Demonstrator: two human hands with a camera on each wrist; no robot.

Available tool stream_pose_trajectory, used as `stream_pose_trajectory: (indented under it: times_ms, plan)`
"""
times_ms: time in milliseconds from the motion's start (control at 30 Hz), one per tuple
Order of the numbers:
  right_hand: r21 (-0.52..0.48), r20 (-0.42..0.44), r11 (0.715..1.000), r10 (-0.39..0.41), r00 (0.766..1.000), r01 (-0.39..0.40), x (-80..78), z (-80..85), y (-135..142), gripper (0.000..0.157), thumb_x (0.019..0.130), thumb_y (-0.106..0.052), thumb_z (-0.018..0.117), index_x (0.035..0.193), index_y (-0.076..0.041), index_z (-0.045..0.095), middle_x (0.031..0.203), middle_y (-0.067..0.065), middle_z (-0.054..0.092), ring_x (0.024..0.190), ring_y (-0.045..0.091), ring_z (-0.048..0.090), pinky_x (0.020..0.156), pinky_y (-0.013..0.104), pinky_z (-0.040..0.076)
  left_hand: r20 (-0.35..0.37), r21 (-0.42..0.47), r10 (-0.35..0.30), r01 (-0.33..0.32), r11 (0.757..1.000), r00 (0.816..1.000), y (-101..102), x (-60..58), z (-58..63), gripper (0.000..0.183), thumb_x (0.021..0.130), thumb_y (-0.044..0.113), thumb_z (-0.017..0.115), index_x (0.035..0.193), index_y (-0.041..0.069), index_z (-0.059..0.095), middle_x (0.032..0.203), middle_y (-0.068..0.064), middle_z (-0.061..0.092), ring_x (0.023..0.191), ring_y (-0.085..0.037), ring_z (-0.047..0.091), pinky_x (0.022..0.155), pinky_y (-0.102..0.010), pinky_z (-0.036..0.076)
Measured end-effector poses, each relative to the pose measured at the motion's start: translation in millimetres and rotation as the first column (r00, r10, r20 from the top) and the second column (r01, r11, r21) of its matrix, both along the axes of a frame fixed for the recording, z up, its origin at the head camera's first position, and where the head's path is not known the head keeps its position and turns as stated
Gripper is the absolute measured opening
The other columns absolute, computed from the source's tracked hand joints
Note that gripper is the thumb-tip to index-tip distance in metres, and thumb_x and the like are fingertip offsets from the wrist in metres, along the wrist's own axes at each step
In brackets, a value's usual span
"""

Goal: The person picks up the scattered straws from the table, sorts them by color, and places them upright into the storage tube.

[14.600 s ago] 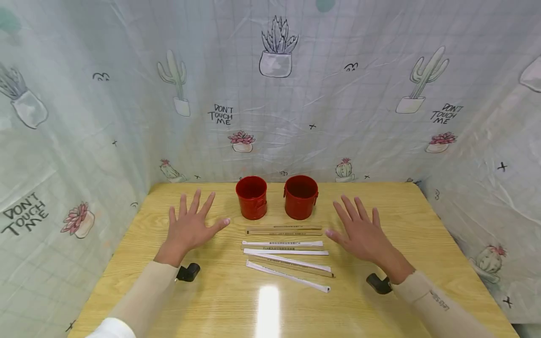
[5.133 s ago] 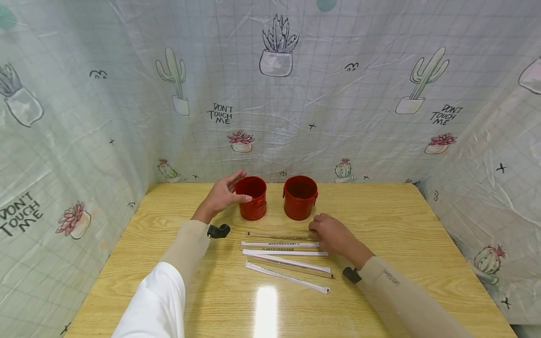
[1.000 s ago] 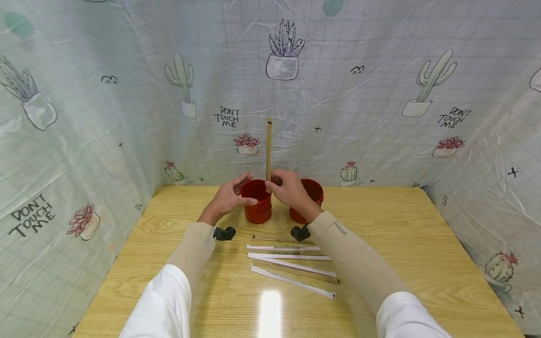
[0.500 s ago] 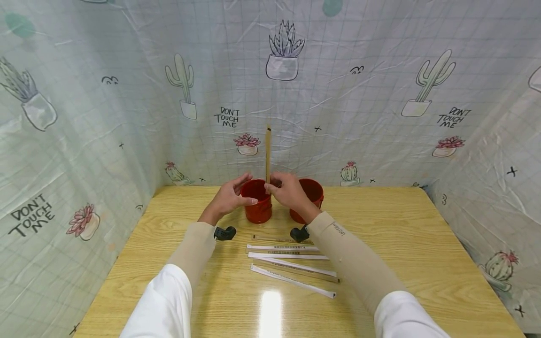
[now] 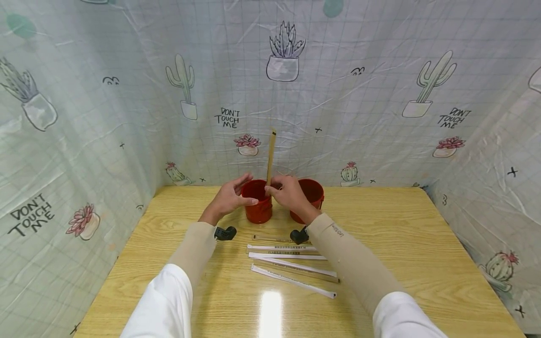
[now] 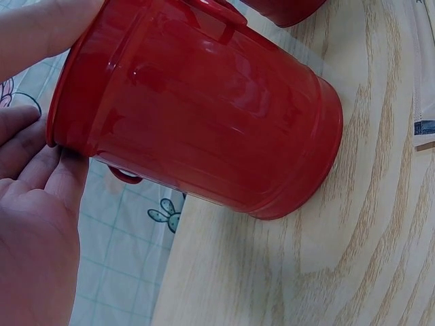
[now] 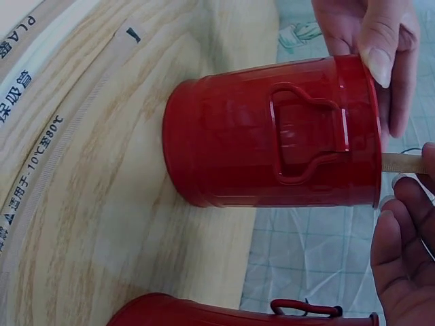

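A small red bucket (image 5: 258, 213) stands upright at the back of the table, and my left hand (image 5: 230, 197) holds its rim, thumb on the near side and fingers beyond. My right hand (image 5: 289, 192) pinches a brown paper-wrapped straw (image 5: 271, 155) between thumb and fingers at that bucket's right rim. The straw rises nearly upright, its top leaning slightly right. Its lower end is inside the bucket, as the straw piece (image 7: 401, 163) crossing the rim in the right wrist view shows. A second red bucket (image 5: 313, 190) is partly hidden behind my right hand.
Several wrapped straws lie on the wooden table (image 5: 169, 291) before the buckets, among them a white straw (image 5: 291, 280) nearest me and a brown straw (image 5: 279, 238) nearest the buckets. A patterned curtain (image 5: 367, 117) hangs behind the table's back edge.
Both hands were spread over the table at first. My left hand moved to the left bucket; my right took a brown straw from the table to it. Lately the straw sank slightly and tilted right.
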State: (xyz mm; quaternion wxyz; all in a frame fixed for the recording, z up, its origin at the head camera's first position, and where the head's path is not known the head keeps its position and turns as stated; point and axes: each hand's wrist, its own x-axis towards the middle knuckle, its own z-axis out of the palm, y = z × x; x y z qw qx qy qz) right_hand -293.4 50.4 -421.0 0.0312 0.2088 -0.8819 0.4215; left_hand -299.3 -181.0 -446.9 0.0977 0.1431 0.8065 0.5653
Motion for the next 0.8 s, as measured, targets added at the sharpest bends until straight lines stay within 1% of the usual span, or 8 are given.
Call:
stream_pose_trajectory:
  times_ms: [167, 300, 400, 533, 600, 633, 700, 800]
  plan:
    - [0.007, 0.011, 1.000, -0.010, 1.000, 0.010, -0.8, -6.2, -0.2, 0.016, 0.101, -0.021, 0.069, 0.095, -0.010, 0.079, 0.094, 0.006, 0.075, 0.084, 0.022, 0.057, 0.069, 0.027, 0.050, -0.002, 0.005, -0.005, 0.005, 1.000, 1.000, 0.3, 0.0, 0.7, 0.098, 0.088, 0.014, 0.084, 0.166, 0.006, 0.024, 0.171, -0.009, 0.034, 0.159, -0.031, 0.033, 0.127, -0.048, 0.035]
    - [0.006, 0.001, 1.000, -0.011, 1.000, 0.011, -1.5, -7.1, -0.9, 0.017, 0.101, -0.021, 0.069, 0.092, -0.010, 0.078, 0.094, 0.007, 0.074, 0.079, 0.021, 0.054, 0.063, 0.027, 0.045, -0.006, 0.020, -0.012, 0.013, 1.000, 1.000, -0.1, -0.1, 1.4, 0.098, 0.088, 0.012, 0.083, 0.166, 0.005, 0.024, 0.171, -0.010, 0.034, 0.159, -0.032, 0.032, 0.127, -0.049, 0.034]
    - [0.016, 0.003, 1.000, -0.023, 1.000, 0.023, -1.3, -6.8, -1.7, 0.018, 0.101, -0.021, 0.069, 0.094, -0.010, 0.080, 0.097, 0.007, 0.075, 0.080, 0.021, 0.056, 0.064, 0.027, 0.047, -0.012, 0.019, -0.016, 0.016, 1.000, 1.000, -0.7, -1.4, 0.1, 0.098, 0.089, 0.011, 0.083, 0.166, 0.004, 0.023, 0.171, -0.011, 0.034, 0.159, -0.033, 0.031, 0.127, -0.049, 0.033]
    - [0.046, 0.021, 0.997, -0.055, 0.998, 0.054, 0.5, -5.2, -2.5, 0.020, 0.101, -0.022, 0.069, 0.104, -0.008, 0.082, 0.106, 0.008, 0.079, 0.090, 0.022, 0.066, 0.074, 0.031, 0.058, -0.007, 0.027, -0.017, 0.017, 0.999, 1.000, -0.2, -1.1, -0.6, 0.098, 0.088, 0.010, 0.083, 0.166, 0.004, 0.023, 0.171, -0.011, 0.034, 0.159, -0.032, 0.033, 0.127, -0.049, 0.034]
    - [0.058, 0.026, 0.996, -0.065, 0.998, 0.063, 1.4, -4.0, -2.8, 0.021, 0.101, -0.023, 0.069, 0.108, -0.008, 0.082, 0.109, 0.008, 0.079, 0.094, 0.023, 0.068, 0.079, 0.033, 0.061, -0.007, 0.029, -0.016, 0.016, 0.999, 1.000, 0.1, -0.5, -0.5, 0.099, 0.088, 0.010, 0.083, 0.166, 0.004, 0.023, 0.171, -0.012, 0.034, 0.159, -0.032, 0.033, 0.127, -0.050, 0.034]
    - [0.059, 0.028, 0.996, -0.066, 0.997, 0.064, 1.8, -3.7, -2.8, 0.021, 0.101, -0.023, 0.069, 0.110, -0.008, 0.082, 0.110, 0.008, 0.079, 0.096, 0.023, 0.069, 0.082, 0.035, 0.062, -0.007, 0.026, -0.015, 0.015, 1.000, 1.000, 0.2, -0.3, -0.2, 0.099, 0.087, 0.010, 0.084, 0.166, 0.004, 0.023, 0.171, -0.012, 0.034, 0.159, -0.032, 0.033, 0.127, -0.050, 0.035]
    - [0.058, 0.037, 0.996, -0.072, 0.997, 0.070, 2.5, -2.8, -2.7, 0.022, 0.102, -0.023, 0.068, 0.111, -0.008, 0.081, 0.111, 0.008, 0.079, 0.096, 0.023, 0.069, 0.082, 0.035, 0.062, -0.010, 0.017, -0.015, 0.016, 1.000, 1.000, 0.2, -0.2, 0.1, 0.099, 0.088, 0.012, 0.084, 0.166, 0.004, 0.023, 0.171, -0.012, 0.034, 0.158, -0.032, 0.033, 0.126, -0.049, 0.035]
    - [0.048, 0.048, 0.995, -0.088, 0.995, 0.086, 3.9, -1.4, -2.0, 0.021, 0.101, -0.024, 0.069, 0.108, -0.008, 0.081, 0.108, 0.008, 0.079, 0.096, 0.023, 0.069, 0.081, 0.035, 0.061, -0.017, -0.007, -0.007, 0.006, 1.000, 1.000, -0.1, -0.7, 0.2, 0.099, 0.088, 0.014, 0.084, 0.166, 0.006, 0.024, 0.170, -0.010, 0.035, 0.158, -0.032, 0.034, 0.126, -0.048, 0.035]
